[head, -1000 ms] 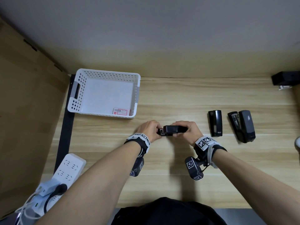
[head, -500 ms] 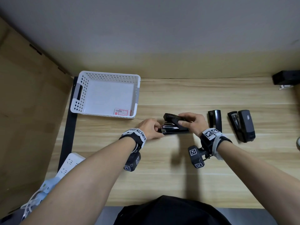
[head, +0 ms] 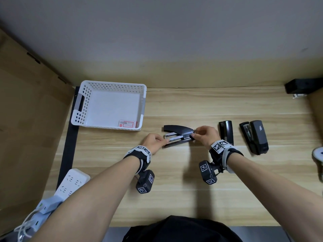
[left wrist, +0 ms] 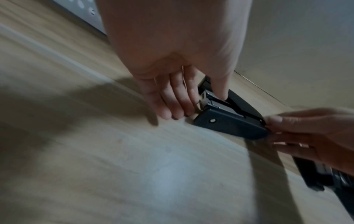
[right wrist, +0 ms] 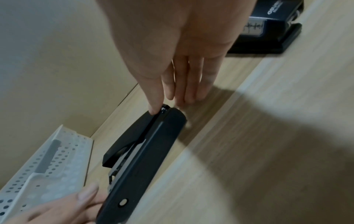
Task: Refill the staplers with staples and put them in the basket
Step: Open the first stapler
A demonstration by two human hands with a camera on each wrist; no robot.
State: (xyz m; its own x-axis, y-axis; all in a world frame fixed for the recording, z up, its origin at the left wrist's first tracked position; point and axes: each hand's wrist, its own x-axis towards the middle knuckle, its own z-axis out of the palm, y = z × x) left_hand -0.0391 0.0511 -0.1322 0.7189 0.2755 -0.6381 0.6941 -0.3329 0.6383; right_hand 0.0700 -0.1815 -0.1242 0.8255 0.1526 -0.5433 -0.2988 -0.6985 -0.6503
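Observation:
A black stapler point(head: 178, 135) lies on its side on the wooden desk, its top cover swung open and the metal magazine point(head: 174, 137) bared. My left hand point(head: 158, 141) pinches the magazine's front end point(left wrist: 208, 100) between thumb and fingers. My right hand point(head: 202, 135) pinches the hinge end point(right wrist: 162, 110). The stapler's base point(left wrist: 229, 125) faces the left wrist camera. The white perforated basket point(head: 111, 84) stands at the back left, with no stapler in it. Two more black staplers point(head: 226, 131) point(head: 255, 137) lie to the right of my right hand.
A white power strip point(head: 71, 182) with cables sits at the front left by a cardboard panel. A black box point(head: 302, 85) is at the back right corner. A white round object point(head: 319, 152) shows at the right edge. The basket bears a red and white label point(head: 127, 124).
The stapler was held closed between both hands; its top cover has since swung open. My hands have moved apart to its two ends.

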